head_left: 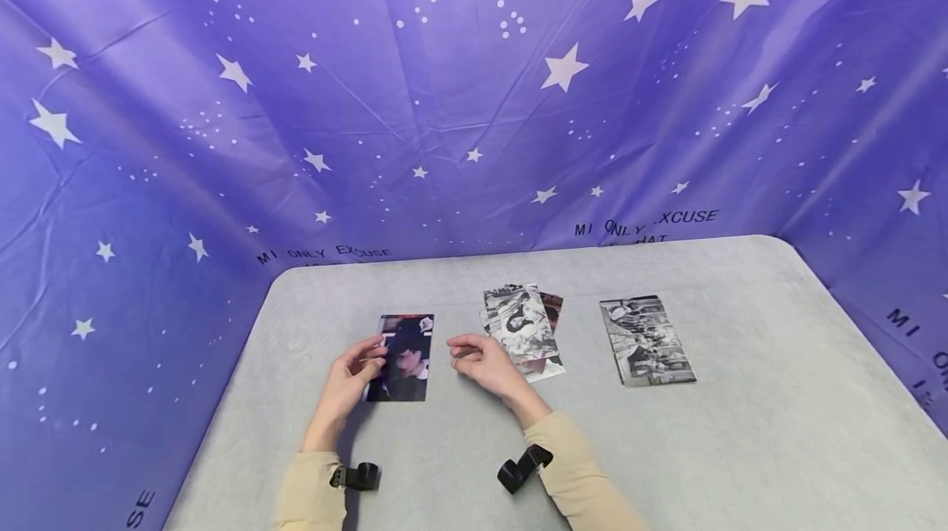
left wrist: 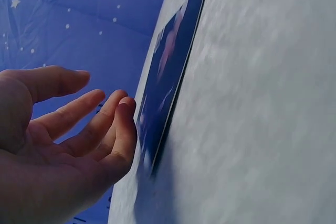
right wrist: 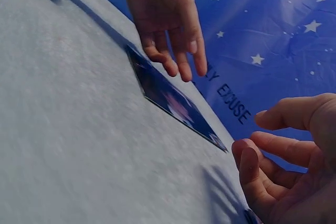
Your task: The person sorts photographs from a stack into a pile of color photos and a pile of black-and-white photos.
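A dark photo card [head_left: 407, 366] showing a person lies flat on the grey table, left of the middle, on a small neat stack. My left hand [head_left: 348, 374] is at its left edge, fingers loosely bent and thumb apart. In the left wrist view, the fingertips of that hand [left wrist: 89, 135] come right up to the card's side, with nothing gripped between them. To the right of the card hovers my right hand [head_left: 485, 365], relaxed and holding nothing. Its thumb and fingers [right wrist: 252, 169] stand apart near the card's corner in the right wrist view.
Beyond my right hand lies a loose, fanned pile of picture cards [head_left: 522, 321], a black-and-white one on top. Farther right is a squarer stack of black-and-white cards [head_left: 648, 342]. A purple star-printed cloth [head_left: 474, 103] walls the table's back and sides.
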Demonstrator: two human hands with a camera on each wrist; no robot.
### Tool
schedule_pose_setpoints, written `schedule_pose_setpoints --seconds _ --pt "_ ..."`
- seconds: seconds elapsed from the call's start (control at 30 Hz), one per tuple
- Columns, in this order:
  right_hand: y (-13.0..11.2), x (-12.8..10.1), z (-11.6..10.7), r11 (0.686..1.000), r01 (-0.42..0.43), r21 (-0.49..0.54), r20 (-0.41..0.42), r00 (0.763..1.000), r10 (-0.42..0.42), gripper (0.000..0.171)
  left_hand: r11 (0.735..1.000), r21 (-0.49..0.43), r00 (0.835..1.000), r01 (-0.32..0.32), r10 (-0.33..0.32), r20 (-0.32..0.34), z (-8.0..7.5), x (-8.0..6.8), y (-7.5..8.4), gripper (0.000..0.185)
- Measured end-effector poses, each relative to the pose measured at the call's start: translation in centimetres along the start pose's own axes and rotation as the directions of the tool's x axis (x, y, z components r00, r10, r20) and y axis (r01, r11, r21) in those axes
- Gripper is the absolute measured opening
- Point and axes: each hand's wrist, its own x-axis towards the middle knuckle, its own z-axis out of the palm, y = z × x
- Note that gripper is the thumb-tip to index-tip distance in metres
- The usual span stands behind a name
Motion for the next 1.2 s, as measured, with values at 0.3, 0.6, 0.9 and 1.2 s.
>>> schedule_pose_setpoints --seconds 0.3,0.6,0.9,1.2 --pt "-0.4 -0.5 -2.0 0.999 -0.038 0.030 -0.041 0.998 0.039 0.034 0.998 -0.027 0.997 -0.057 0.058 0.042 2.5 -0.3 -0.5 0.037" --pt "-0.2 -0.6 -3.7 0.997 -0.054 0.047 -0.072 0.996 0.058 0.033 0.996 -0.065 0.991 -0.057 0.064 0.113 4.7 -0.2 -0.2 0.037" --pt "-0.4 -0.9 -5.9 0.998 -0.060 0.030 -0.127 0.990 0.063 0.032 0.995 -0.075 0.985 -0.065 0.076 0.153 6.3 0.3 0.2 0.036" --pt "-0.4 -1.5 -8.6 0.996 -0.087 0.035 -0.174 0.980 0.091 0.034 0.993 -0.078 0.983 -0.085 0.097 0.159 8.0 0.5 0.3 0.031"
